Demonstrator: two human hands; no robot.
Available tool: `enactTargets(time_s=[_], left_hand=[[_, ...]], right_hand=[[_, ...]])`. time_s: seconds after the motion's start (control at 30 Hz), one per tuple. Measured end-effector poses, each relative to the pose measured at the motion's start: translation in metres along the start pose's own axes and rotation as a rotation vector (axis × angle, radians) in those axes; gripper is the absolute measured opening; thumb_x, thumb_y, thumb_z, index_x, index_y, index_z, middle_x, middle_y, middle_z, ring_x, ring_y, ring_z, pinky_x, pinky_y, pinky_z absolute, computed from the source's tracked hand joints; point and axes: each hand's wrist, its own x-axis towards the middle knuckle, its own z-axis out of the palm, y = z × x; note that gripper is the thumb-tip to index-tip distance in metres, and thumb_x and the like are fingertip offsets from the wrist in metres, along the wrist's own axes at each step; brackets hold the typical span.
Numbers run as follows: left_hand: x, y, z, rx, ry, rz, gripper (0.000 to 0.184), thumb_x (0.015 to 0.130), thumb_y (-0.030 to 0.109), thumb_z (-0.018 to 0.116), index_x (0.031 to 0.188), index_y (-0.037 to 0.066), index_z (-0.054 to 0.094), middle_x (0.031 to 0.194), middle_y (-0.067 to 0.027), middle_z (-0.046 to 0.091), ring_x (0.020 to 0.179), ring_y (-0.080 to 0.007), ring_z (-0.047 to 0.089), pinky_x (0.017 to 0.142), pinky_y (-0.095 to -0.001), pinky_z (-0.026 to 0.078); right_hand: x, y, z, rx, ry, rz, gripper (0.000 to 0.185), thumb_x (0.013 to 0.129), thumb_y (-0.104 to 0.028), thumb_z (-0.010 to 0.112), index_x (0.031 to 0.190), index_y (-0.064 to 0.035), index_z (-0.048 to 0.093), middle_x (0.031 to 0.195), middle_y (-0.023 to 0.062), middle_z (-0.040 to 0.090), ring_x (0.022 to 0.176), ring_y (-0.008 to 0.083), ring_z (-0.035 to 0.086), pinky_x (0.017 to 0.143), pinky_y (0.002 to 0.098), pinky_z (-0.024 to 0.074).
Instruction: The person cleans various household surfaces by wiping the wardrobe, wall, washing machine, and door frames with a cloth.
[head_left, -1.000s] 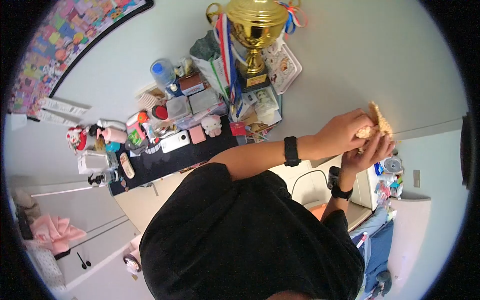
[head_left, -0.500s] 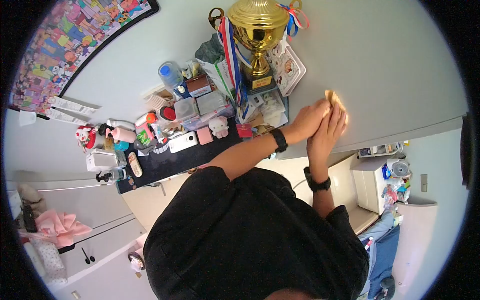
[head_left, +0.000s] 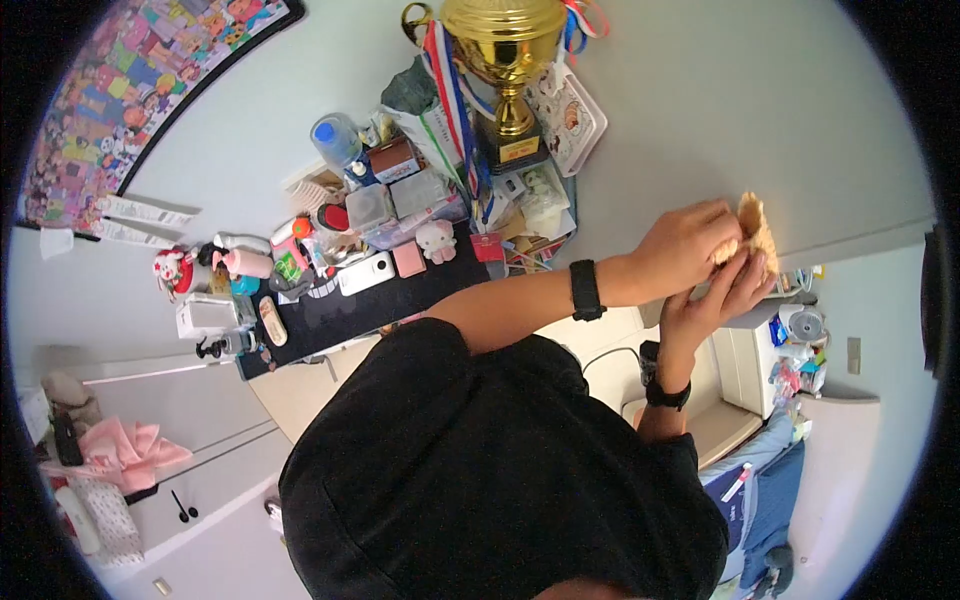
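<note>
A yellowish-tan cloth [head_left: 757, 232], folded and bunched, is held up near the edge of a grey panel [head_left: 740, 110]. My left hand [head_left: 685, 250] is closed on one part of it, with a bit of cloth showing by the fingertips. Just below, my right hand [head_left: 712, 305] has its fingers bent against the lower end of the same cloth, gripping it. Part of the cloth is hidden behind the fingers. Black bands circle both wrists.
At the left, a dark-topped desk [head_left: 320, 325] carries boxes, bottles, a white phone-like device [head_left: 367, 273] and a small plush toy [head_left: 436, 241]. A gold trophy [head_left: 505, 50] with ribbons stands by the panel. Right, a white cabinet [head_left: 740, 365] stands near bedding [head_left: 775, 500].
Both hands have moved right along the grey panel to its edge, carrying the cloth. They were stacked closely over it and now sit slightly apart, with more of the cloth showing.
</note>
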Motion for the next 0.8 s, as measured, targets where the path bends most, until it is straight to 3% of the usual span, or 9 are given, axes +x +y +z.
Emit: enactTargets(time_s=[0.07, 0.17, 0.27, 0.37, 0.47, 0.5, 0.6, 0.8], left_hand=[[-0.014, -0.013, -0.001, 0.045, -0.022, -0.046, 0.014, 0.08, 0.011, 0.065, 0.091, 0.005, 0.059, 0.095, -0.0113, 0.061, 0.085, -0.034, 0.062, 0.07, -0.04, 0.052], [-0.055, -0.063, 0.001, 0.193, -0.043, -0.118, 0.019, 0.084, 0.014, 0.061, 0.098, 0.003, 0.056, 0.097, -0.0136, 0.062, 0.083, -0.0332, 0.064, 0.069, -0.041, 0.054], [-0.103, -0.117, -0.014, 0.356, -0.36, -0.386, 0.024, 0.085, 0.014, 0.058, 0.103, -0.001, 0.054, 0.095, -0.0181, 0.062, 0.079, -0.0331, 0.065, 0.068, -0.0408, 0.055], [-0.156, -0.125, -0.033, 0.458, -0.38, -0.389, 0.023, 0.086, 0.014, 0.056, 0.099, -0.004, 0.055, 0.092, -0.0209, 0.062, 0.076, -0.0344, 0.065, 0.065, -0.0418, 0.055], [-0.201, -0.13, -0.066, 0.434, -0.369, -0.555, 0.021, 0.085, 0.014, 0.056, 0.096, -0.004, 0.056, 0.09, -0.0218, 0.063, 0.077, -0.0345, 0.066, 0.062, -0.0414, 0.056], [-0.215, -0.135, -0.081, 0.466, -0.436, -0.65, 0.034, 0.079, 0.021, 0.064, 0.103, -0.002, 0.056, 0.099, -0.0221, 0.062, 0.079, -0.0345, 0.067, 0.062, -0.0441, 0.056], [-0.259, -0.125, -0.142, 0.526, -0.45, -0.744, 0.034, 0.08, 0.023, 0.064, 0.104, 0.001, 0.056, 0.099, -0.0219, 0.063, 0.082, -0.0343, 0.067, 0.064, -0.045, 0.056], [-0.381, -0.11, -0.251, 0.612, -0.07, -0.968, 0.035, 0.083, 0.027, 0.063, 0.107, 0.003, 0.055, 0.1, -0.0185, 0.064, 0.084, -0.0366, 0.066, 0.068, -0.0459, 0.055]], right_hand=[[-0.022, -0.003, 0.009, 0.0, -0.044, 0.024, 0.052, 0.091, -0.024, 0.054, 0.136, 0.0016, 0.045, 0.147, 0.0186, 0.033, 0.137, 0.0454, 0.024, 0.111, 0.058, 0.0176], [-0.085, 0.01, 0.045, 0.043, -0.346, 0.043, 0.061, 0.088, -0.021, 0.058, 0.141, 0.0008, 0.036, 0.15, 0.0199, 0.028, 0.14, 0.0449, 0.018, 0.113, 0.0574, 0.0153], [-0.127, -0.015, 0.068, 0.227, -0.579, 0.152, 0.068, 0.084, -0.014, 0.06, 0.144, 0.0005, 0.03, 0.153, 0.0205, 0.021, 0.142, 0.0449, 0.013, 0.115, 0.0553, 0.0138], [-0.159, -0.033, 0.079, 0.314, -0.723, 0.211, 0.068, 0.084, -0.009, 0.059, 0.145, 0.0009, 0.028, 0.151, 0.0218, 0.024, 0.14, 0.0446, 0.019, 0.114, 0.0531, 0.0185], [-0.177, -0.057, 0.087, 0.486, -0.881, 0.175, 0.065, 0.085, -0.009, 0.059, 0.143, 0.0013, 0.03, 0.148, 0.0228, 0.03, 0.137, 0.0426, 0.027, 0.113, 0.0492, 0.0237], [-0.186, -0.066, 0.094, 0.558, -0.936, 0.144, 0.064, 0.086, -0.009, 0.059, 0.143, 0.0013, 0.031, 0.147, 0.0228, 0.03, 0.136, 0.0423, 0.027, 0.113, 0.048, 0.0246], [-0.197, -0.113, 0.118, 0.714, -1.16, 0.066, 0.064, 0.087, -0.011, 0.061, 0.143, -0.0004, 0.032, 0.146, 0.021, 0.033, 0.136, 0.0394, 0.03, 0.111, 0.0447, 0.0294], [-0.244, -0.241, 0.165, 0.986, -1.356, -0.126, 0.071, 0.08, -0.002, 0.063, 0.144, -0.0048, 0.032, 0.147, 0.0164, 0.032, 0.135, 0.0348, 0.032, 0.111, 0.0428, 0.0315]])
